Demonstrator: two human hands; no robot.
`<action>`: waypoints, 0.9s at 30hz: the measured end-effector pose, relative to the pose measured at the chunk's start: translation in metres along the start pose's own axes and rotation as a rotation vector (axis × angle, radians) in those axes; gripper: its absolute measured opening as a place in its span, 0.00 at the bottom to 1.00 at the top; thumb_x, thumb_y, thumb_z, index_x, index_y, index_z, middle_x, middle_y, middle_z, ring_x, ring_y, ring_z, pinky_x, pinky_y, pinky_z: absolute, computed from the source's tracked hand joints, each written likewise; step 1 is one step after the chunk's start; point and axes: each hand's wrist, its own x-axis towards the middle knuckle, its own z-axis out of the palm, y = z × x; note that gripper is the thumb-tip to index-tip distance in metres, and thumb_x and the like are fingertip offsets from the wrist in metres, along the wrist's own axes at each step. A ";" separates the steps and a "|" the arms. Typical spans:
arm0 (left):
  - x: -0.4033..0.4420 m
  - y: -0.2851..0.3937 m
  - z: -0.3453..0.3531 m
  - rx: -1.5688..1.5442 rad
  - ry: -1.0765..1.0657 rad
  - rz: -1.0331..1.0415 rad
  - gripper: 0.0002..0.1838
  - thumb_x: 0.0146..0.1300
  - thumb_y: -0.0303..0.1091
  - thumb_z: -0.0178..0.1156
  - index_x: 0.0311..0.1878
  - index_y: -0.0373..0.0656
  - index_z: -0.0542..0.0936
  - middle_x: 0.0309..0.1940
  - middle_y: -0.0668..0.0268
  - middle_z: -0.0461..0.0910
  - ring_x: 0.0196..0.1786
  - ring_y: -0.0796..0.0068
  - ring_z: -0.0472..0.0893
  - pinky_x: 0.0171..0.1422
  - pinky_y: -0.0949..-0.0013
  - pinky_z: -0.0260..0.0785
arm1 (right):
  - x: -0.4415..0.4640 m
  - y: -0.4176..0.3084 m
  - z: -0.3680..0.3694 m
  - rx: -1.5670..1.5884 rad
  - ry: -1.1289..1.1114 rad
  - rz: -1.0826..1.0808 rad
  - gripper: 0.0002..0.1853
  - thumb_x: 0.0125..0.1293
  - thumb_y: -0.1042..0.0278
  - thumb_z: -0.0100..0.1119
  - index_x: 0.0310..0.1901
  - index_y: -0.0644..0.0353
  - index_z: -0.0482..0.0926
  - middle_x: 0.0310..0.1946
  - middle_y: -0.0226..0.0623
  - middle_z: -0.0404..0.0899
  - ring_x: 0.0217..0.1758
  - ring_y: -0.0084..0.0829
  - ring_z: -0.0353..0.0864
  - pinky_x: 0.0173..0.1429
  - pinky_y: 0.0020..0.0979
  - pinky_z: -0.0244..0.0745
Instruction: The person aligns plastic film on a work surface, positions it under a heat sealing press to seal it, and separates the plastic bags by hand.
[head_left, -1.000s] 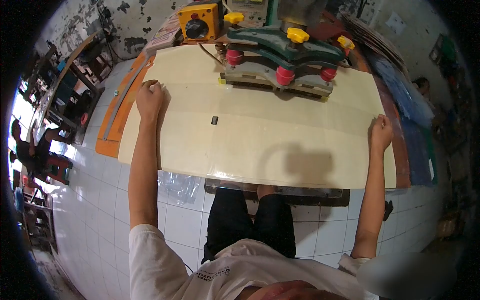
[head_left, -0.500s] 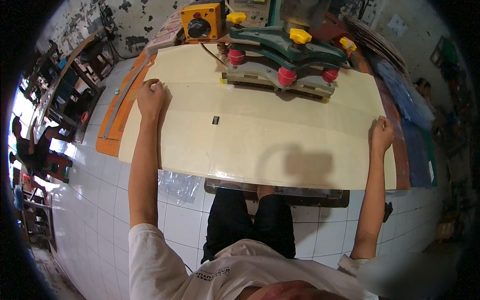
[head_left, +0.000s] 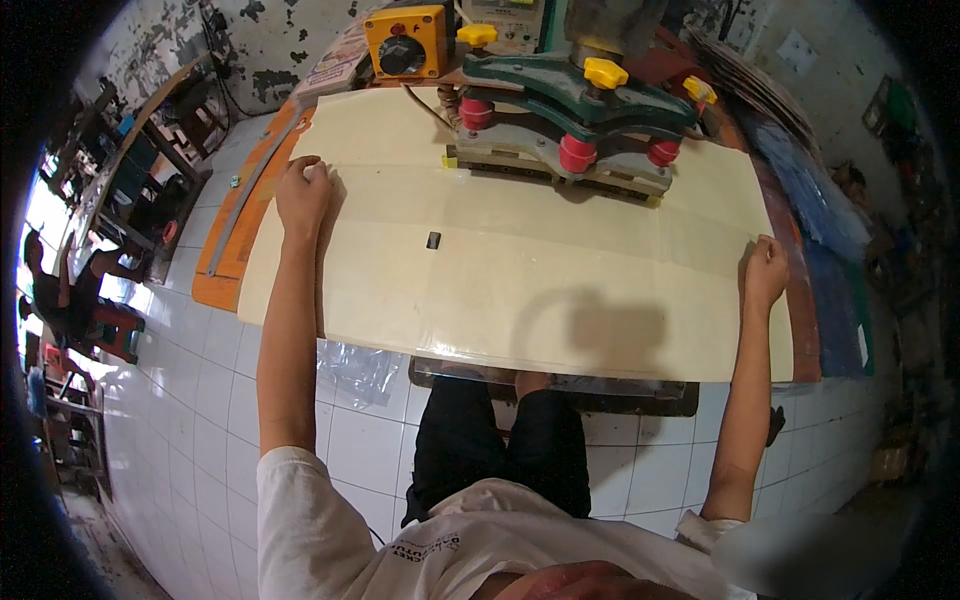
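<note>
A wide cream sheet (head_left: 480, 290) covers the worktable in front of me, with a glossy clear layer showing along its front edge. My left hand (head_left: 304, 192) is closed on the sheet's left side, fingers curled together. At the right edge my right hand (head_left: 766, 270) is closed too. Whatever either hand pinches, if anything, is too small to make out. A small black piece (head_left: 433, 240) lies on the sheet left of centre. Toward the back stands a press head (head_left: 570, 120) with green arms, red spacers and yellow knobs, just above the sheet.
An orange box with a black dial (head_left: 405, 45) stands behind the sheet. A metal ruler (head_left: 250, 200) lies along the wooden table's left side. Clear plastic (head_left: 810, 190) drapes at the right, and more plastic (head_left: 360, 375) hangs at the front. Another person (head_left: 75, 285) sits far left.
</note>
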 end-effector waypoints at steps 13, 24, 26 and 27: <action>0.000 0.001 0.000 0.001 -0.018 -0.043 0.16 0.64 0.39 0.59 0.47 0.39 0.86 0.50 0.50 0.83 0.52 0.49 0.83 0.59 0.56 0.73 | 0.002 0.007 0.003 0.007 -0.023 0.006 0.18 0.69 0.56 0.54 0.46 0.60 0.86 0.48 0.49 0.85 0.54 0.50 0.83 0.59 0.42 0.74; 0.000 0.004 0.000 0.015 -0.037 -0.084 0.15 0.64 0.39 0.60 0.47 0.39 0.86 0.49 0.51 0.83 0.53 0.51 0.82 0.60 0.56 0.72 | 0.000 0.002 0.002 0.004 0.015 -0.039 0.15 0.67 0.59 0.56 0.43 0.60 0.87 0.46 0.47 0.86 0.50 0.49 0.83 0.56 0.44 0.75; -0.001 0.002 0.000 0.015 -0.025 -0.062 0.15 0.64 0.39 0.60 0.47 0.39 0.86 0.49 0.51 0.83 0.53 0.51 0.82 0.59 0.57 0.73 | 0.000 0.001 0.001 0.001 0.012 -0.002 0.15 0.67 0.59 0.56 0.44 0.60 0.87 0.46 0.47 0.86 0.51 0.49 0.83 0.56 0.44 0.75; -0.001 0.003 -0.001 0.015 -0.013 -0.040 0.16 0.64 0.39 0.59 0.47 0.39 0.86 0.49 0.51 0.83 0.53 0.51 0.82 0.59 0.57 0.73 | 0.001 0.003 0.002 0.001 0.012 -0.002 0.15 0.67 0.59 0.56 0.44 0.60 0.87 0.46 0.47 0.86 0.51 0.49 0.83 0.56 0.44 0.75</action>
